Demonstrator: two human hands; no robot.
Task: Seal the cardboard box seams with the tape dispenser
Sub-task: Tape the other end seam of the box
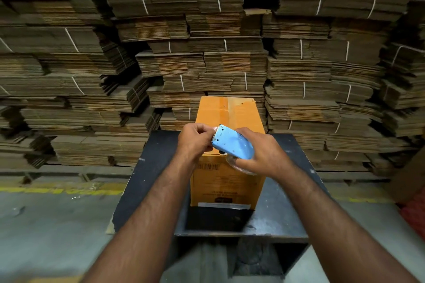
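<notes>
- While both forearms reach forward from 6 o'clock, the right hand (264, 156) is wrapped around the blue tape dispenser (233, 143), fingers closed on its lower body and on the clear tape roll (239, 166) beneath it.
- Dispenser orientation: tilted, with the serrated cutting edge (216, 135) pointing toward 10 o'clock and the body running down toward 4 o'clock.
- The left hand (195, 141) sits at 9 o'clock of the dispenser, thumb and fingertips pinched together at the serrated edge. Whether a tape end lies between them cannot be told.
- Both hands hover over the near top edge of the orange cardboard box (227, 119), which stands upright at the centre of the scene.
- Box top: a strip of glossy tape (224, 108) runs along the centre seam toward 12 o'clock.
- Box front face: a barcode label (208, 166) near the upper left corner, printed text lower down, too blurred to read.
- The box rests on a dark work surface (147, 181) with pale specks; a rectangular opening (216, 218) lies directly at 6 o'clock of the box.
- From 9 o'clock through 12 o'clock to 3 o'clock, stacks of flattened cardboard (207, 25) bundled with white straps fill the background.
- A worn yellow floor line (57, 190) crosses the concrete floor at 8 o'clock.
</notes>
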